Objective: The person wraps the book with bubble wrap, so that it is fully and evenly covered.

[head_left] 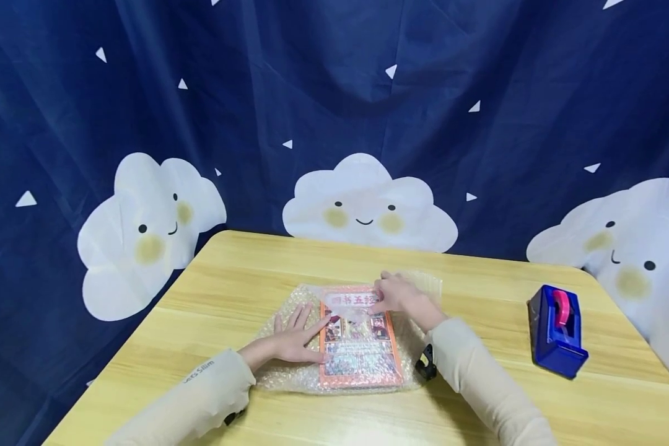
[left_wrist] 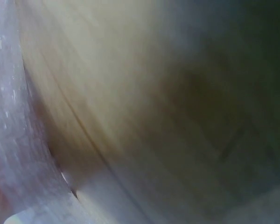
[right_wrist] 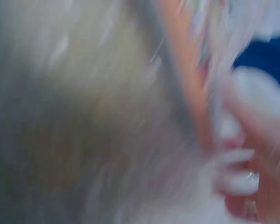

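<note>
An orange-bordered book [head_left: 361,362] with small pictures and a pink title on its cover lies on the table, with clear bubble wrap [head_left: 295,381] under and around it. Shiny film covers part of the cover. My left hand [head_left: 291,341] is spread over the wrap and the book's left edge, fingers straight. At the book's upper right corner, my right hand [head_left: 398,293] has curled fingers and pinches the bubble wrap. The right wrist view is blurred, showing curled fingers [right_wrist: 242,186] beside the orange edge. Only wrap and a sliver of skin show in the left wrist view.
A blue tape dispenser [head_left: 557,331] with a pink roll core stands at the right of the wooden table [head_left: 245,266]. Behind the table's far edge hangs a dark blue curtain [head_left: 323,93] with white clouds.
</note>
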### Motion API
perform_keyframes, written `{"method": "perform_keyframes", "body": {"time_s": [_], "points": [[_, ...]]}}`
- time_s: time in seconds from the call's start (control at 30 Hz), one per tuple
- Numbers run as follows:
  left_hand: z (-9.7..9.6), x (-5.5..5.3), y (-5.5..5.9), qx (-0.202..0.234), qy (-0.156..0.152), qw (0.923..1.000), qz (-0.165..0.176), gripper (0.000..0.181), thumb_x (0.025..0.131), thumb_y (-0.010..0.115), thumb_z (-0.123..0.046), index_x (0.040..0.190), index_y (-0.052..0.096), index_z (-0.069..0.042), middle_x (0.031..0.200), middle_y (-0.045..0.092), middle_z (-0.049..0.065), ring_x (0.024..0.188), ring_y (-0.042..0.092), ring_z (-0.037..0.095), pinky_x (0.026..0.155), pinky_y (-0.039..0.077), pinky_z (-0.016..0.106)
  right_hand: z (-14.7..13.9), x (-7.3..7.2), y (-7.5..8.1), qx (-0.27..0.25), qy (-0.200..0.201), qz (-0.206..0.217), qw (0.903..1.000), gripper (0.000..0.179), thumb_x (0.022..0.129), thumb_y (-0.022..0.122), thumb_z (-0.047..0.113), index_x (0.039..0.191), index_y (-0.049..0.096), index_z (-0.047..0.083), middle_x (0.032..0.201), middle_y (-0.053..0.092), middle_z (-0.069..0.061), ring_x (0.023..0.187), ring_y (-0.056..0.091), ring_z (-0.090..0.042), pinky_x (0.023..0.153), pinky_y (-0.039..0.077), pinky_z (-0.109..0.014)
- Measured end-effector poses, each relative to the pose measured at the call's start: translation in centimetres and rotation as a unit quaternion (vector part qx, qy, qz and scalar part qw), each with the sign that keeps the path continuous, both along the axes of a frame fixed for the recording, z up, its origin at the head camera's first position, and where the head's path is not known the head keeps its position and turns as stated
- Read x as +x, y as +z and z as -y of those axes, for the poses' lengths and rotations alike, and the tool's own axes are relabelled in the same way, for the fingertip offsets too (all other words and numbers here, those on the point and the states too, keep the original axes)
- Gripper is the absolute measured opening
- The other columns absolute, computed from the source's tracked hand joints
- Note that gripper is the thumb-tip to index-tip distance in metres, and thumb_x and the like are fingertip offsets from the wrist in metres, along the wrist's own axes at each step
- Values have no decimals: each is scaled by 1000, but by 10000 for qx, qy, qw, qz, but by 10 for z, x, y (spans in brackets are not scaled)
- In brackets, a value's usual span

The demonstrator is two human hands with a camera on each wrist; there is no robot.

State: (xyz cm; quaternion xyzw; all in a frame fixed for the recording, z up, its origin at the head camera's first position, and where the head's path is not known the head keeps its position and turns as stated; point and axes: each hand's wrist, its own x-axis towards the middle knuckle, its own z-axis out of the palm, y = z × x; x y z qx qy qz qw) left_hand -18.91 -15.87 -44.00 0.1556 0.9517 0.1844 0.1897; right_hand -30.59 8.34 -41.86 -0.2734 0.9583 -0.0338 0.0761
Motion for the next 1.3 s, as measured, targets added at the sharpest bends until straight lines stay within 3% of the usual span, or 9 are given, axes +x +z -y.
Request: {"method": "perform_keyframes", "body": {"time_s": [0.1,0.2,0.37,0.53,0.67,0.83,0.97,1.07,1.3], "points": [[0,-1,-1,64,8,10000,28,85,79,52,-64,147,12,-31,151,-13,18,136,-15,36,97,-13,67,14,16,10,781,-25,-679,9946,42,70,71,49,84,66,10,95,60,-7,89,56,-29,73,52,-42],[-1,-1,-2,103,16,9999,19,85,78,52,-65,147,13,-31,151,-13,18,136,-15,36,97,-13,67,20,27,10,238,472,-755,9957,28,77,71,33,89,68,8,91,63,-7,85,59,-27,68,54,-37],[0,1,-2,89,-3,10000,46,86,78,52,-65,147,14,-30,151,-12,19,136,-14,37,97,-12,68,10,31,2,-1497,1385,315,9785,18,88,59,12,101,65,2,90,66,-8,80,62,-20,78,51,-34],[1,1,1,76,-5,10000,0,86,78,53,-64,147,14,-30,150,-11,20,136,-13,38,98,-12,67,0,39,5,-1528,1163,1197,9741,66,86,57,42,133,42,-1,119,59,-17,101,59,-32,92,44,-44],[2,0,2,125,-37,9999,-61,84,79,54,-62,147,14,-29,150,-10,21,136,-13,39,97,-13,68,-2,48,3,-895,1151,896,9853,84,77,64,52,142,32,10,137,41,-21,121,42,-40,95,38,-55],[2,0,2,95,-77,9999,-53,83,80,53,-61,146,13,-31,150,-10,21,136,-13,40,96,-12,69,-4,57,-4,-684,1226,381,9894,77,77,65,45,142,33,19,138,37,-24,118,44,-44,83,45,-57],[2,-1,1,125,-77,9999,-20,82,81,52,-61,146,14,-31,150,-11,20,136,-13,38,97,-13,68,-5,58,-8,-749,1478,79,9861,67,78,64,41,137,43,18,132,45,-19,93,60,-30,64,53,-31],[1,-1,3,193,-56,9998,5,82,81,53,-60,147,17,-27,150,-11,20,136,-13,38,97,-13,67,-6,56,-10,-857,1714,-59,9814,57,79,64,38,129,52,15,125,50,-15,79,59,-20,50,43,-17],[2,-1,6,317,-48,9995,9,81,81,56,-57,146,16,-29,150,-11,21,136,-14,39,97,-14,67,-8,53,-11,-986,2065,-349,9728,48,80,63,39,116,62,8,128,51,-14,107,56,-29,83,50,-37]]}}
